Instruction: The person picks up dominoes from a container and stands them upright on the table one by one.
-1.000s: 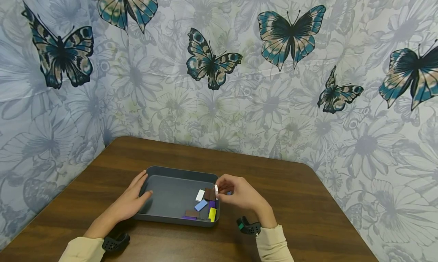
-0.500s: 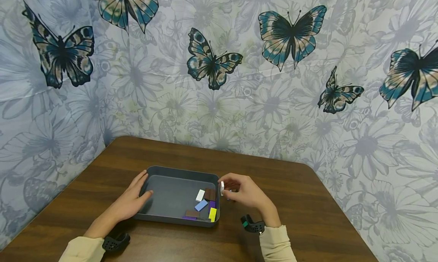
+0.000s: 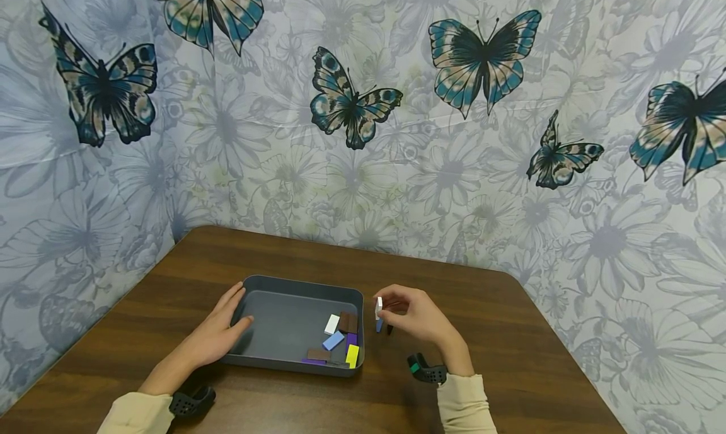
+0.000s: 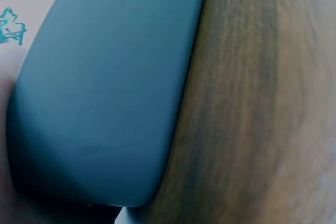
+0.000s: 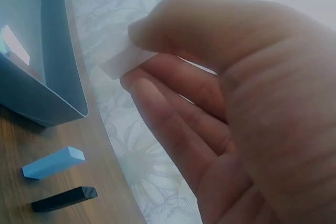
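My right hand (image 3: 416,314) pinches a small white block (image 5: 119,62) between thumb and fingertips, above the table just right of the grey tray (image 3: 300,284). Below it, a blue block (image 5: 52,163) and a black block (image 5: 64,199) stand on the table side by side, apart from the white one in the right wrist view. My left hand (image 3: 212,333) rests on the tray's left side with fingers extended. In the tray's right part lie another white block (image 3: 331,324), brown blocks (image 3: 348,322), a light blue block (image 3: 333,340), purple pieces (image 3: 351,338) and a yellow block (image 3: 352,356).
The brown wooden table (image 3: 454,295) reaches back to a wall covering (image 3: 272,119) printed with flowers and butterflies. The tray has raised walls. In the left wrist view its outer wall (image 4: 110,87) fills much of the picture.
My right hand has moved right with the white block, from the tray's right rim to above the standing blue and black blocks. The left hand has stayed where it was.
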